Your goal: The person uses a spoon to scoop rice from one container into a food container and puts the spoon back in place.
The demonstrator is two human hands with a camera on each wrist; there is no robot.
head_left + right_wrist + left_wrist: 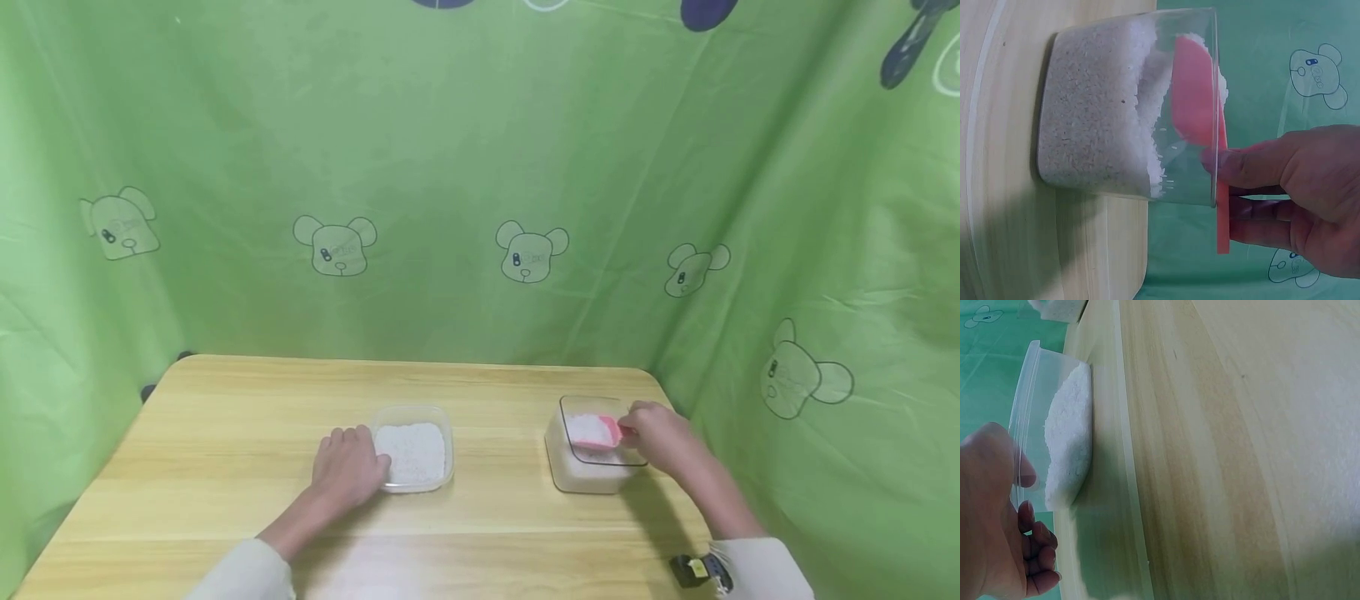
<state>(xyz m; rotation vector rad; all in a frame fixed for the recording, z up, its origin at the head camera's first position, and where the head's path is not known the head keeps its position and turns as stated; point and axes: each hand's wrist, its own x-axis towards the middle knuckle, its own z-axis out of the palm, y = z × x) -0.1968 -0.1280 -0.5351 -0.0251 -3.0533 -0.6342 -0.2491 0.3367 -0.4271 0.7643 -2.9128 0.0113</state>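
Note:
My left hand (348,467) grips the near-left side of a clear plastic container (449,454), its thumb over the rim and fingers curled outside. White rice (1071,437) lies heaped inside that container. On the right, my right hand (663,435) pinches the handle of a pink scoop (1192,94). The scoop is loaded with rice (588,429) and sits at the mouth of a taller clear square bin (1215,37). Below the scoop, the rice (1091,112) in this bin has a hollowed, sloping surface.
Both containers stand on a light wooden table (495,492), with a gap between them. Green curtain (435,167) printed with bear heads hangs around the back and sides. A small black device (693,571) is on the right wrist.

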